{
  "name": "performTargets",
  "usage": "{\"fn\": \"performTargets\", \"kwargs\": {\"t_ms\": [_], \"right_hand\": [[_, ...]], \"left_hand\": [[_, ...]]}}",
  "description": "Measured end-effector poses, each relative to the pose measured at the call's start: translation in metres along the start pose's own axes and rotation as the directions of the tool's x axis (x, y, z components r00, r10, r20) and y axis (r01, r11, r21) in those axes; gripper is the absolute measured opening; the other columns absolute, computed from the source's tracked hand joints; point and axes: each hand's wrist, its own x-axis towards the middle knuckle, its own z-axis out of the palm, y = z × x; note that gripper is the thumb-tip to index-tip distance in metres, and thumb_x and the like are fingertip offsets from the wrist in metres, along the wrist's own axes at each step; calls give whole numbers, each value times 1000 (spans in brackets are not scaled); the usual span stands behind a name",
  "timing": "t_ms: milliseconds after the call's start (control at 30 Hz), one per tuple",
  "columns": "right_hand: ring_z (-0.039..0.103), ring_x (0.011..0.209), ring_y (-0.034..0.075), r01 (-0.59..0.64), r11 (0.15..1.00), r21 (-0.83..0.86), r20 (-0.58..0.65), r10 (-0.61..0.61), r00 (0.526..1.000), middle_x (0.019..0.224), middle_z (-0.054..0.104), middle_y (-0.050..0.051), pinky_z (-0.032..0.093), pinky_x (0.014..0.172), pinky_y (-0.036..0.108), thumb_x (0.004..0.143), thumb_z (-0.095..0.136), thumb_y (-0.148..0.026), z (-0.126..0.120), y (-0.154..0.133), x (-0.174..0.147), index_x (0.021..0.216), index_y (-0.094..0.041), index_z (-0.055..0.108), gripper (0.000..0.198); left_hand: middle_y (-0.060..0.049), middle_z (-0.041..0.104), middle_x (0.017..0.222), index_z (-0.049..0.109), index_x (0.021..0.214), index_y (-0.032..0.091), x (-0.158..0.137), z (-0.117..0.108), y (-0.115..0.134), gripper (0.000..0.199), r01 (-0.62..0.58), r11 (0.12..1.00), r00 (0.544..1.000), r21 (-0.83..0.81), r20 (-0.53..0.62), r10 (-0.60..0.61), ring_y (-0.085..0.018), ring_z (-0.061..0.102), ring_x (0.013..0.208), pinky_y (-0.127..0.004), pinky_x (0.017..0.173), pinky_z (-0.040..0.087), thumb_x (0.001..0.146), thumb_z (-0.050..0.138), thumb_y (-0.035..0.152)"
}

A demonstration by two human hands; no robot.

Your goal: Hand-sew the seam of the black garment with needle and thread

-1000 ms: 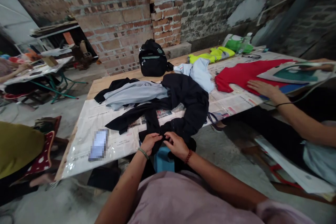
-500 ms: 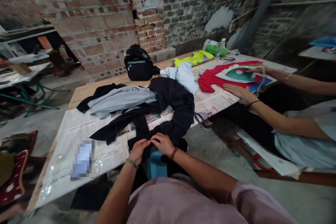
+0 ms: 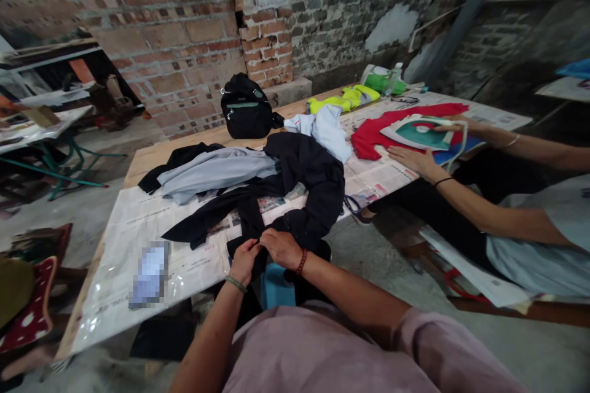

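A dark garment [image 3: 304, 166] lies bunched over the near side of the table, its lower end reaching my fingers. My left hand [image 3: 244, 261] is closed in a pinch on the garment's edge. Right beside it, fingertips almost touching, my right hand [image 3: 281, 249] pinches the same dark cloth. Whether something small sits between the fingertips is too fine to make out. A grey cloth piece [image 3: 216, 172] rests across the dark garment. Below my hands, something blue [image 3: 276, 285] shows near my lap.
Newspaper under clear plastic covers the table [image 3: 106, 285]. On it are a black bag [image 3: 246, 107], a light-blue cloth [image 3: 329, 132], a yellow vest [image 3: 343, 100] and a bottle [image 3: 395, 80]. At right, a co-worker's hand holds an iron [image 3: 417, 133] over red cloth [image 3: 369, 135].
My right hand has shifted slightly over toward the left fingertips, both still pinching the dark cloth. The co-worker's iron has moved a little toward the co-worker. The view has tilted slightly.
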Motion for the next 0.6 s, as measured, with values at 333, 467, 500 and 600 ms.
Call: {"fn": "performTargets", "kwargs": {"t_ms": [333, 467, 500, 600], "right_hand": [[51, 70, 12, -39, 995, 96, -10, 40, 999, 81, 55, 3, 40, 63, 21, 84, 38, -19, 9, 2, 1, 89, -20, 54, 16], [50, 66, 12, -81, 990, 119, -35, 86, 996, 76, 52, 3, 39, 60, 21, 85, 35, -18, 10, -1, 0, 85, -18, 54, 19], [49, 66, 12, -91, 987, 132, -41, 97, 994, 75, 51, 3, 39, 60, 21, 85, 35, -18, 9, -3, 0, 84, -18, 54, 19], [49, 67, 12, -91, 976, 196, -76, 108, 991, 72, 51, 3, 40, 61, 22, 84, 35, -17, 1, -10, 6, 80, -18, 53, 19]], "left_hand": [[0, 62, 72, 62, 74, 14, -5, -1, -11, 23, -31, 998, 998, -52, 49, 34, -11, 53, 68, -21, 67, 39, 60, 66, 31], [1, 61, 70, 63, 73, 14, -5, 3, -12, 17, -73, 997, 997, 10, 24, 72, -11, 52, 67, -20, 66, 38, 62, 61, 27], [1, 61, 69, 63, 72, 14, -5, 4, -13, 16, -79, 997, 997, 23, 9, 79, -11, 51, 67, -20, 65, 37, 62, 60, 26], [0, 60, 65, 64, 70, 13, -5, 9, -14, 15, -83, 992, 995, 90, -38, 87, -11, 50, 64, -21, 63, 37, 61, 59, 23]]}}
